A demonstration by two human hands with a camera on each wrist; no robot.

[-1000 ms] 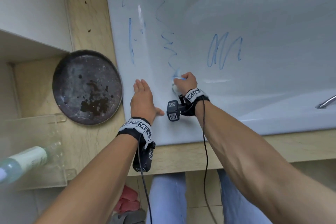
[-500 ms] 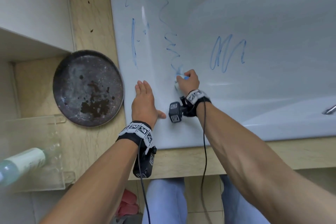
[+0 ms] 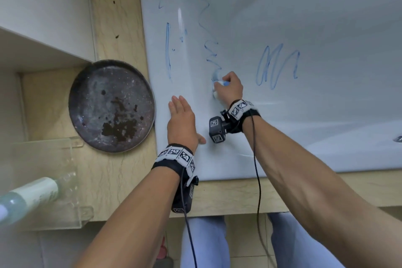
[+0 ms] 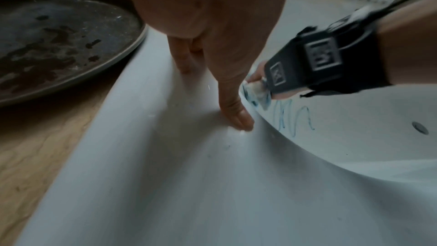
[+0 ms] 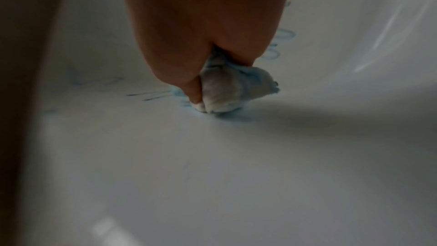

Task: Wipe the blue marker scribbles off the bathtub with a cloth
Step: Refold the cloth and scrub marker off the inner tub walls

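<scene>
The white bathtub (image 3: 282, 132) carries blue marker scribbles: a long wavy line (image 3: 208, 35) down its inner wall, a zigzag scribble (image 3: 276, 65) to the right, and a straight stroke (image 3: 167, 50) on the rim. My right hand (image 3: 229, 87) grips a small wadded white cloth (image 5: 227, 93), stained blue, and presses it on the wall at the wavy line's lower end. A blue smear (image 5: 177, 93) lies beside the cloth. My left hand (image 3: 181, 119) rests flat on the rim, fingers straight (image 4: 234, 108), holding nothing.
A round, dark, rusty pan (image 3: 111, 105) sits on the beige ledge (image 3: 117, 28) just left of the tub. A clear plastic holder (image 3: 43, 180) with a bottle (image 3: 28, 193) stands at lower left. A metal fitting (image 3: 398, 139) shows at the right edge.
My right hand has slid the cloth upward along the wavy line, and the line's lowest part is now wiped or smeared. The left hand has stayed flat on the rim.
</scene>
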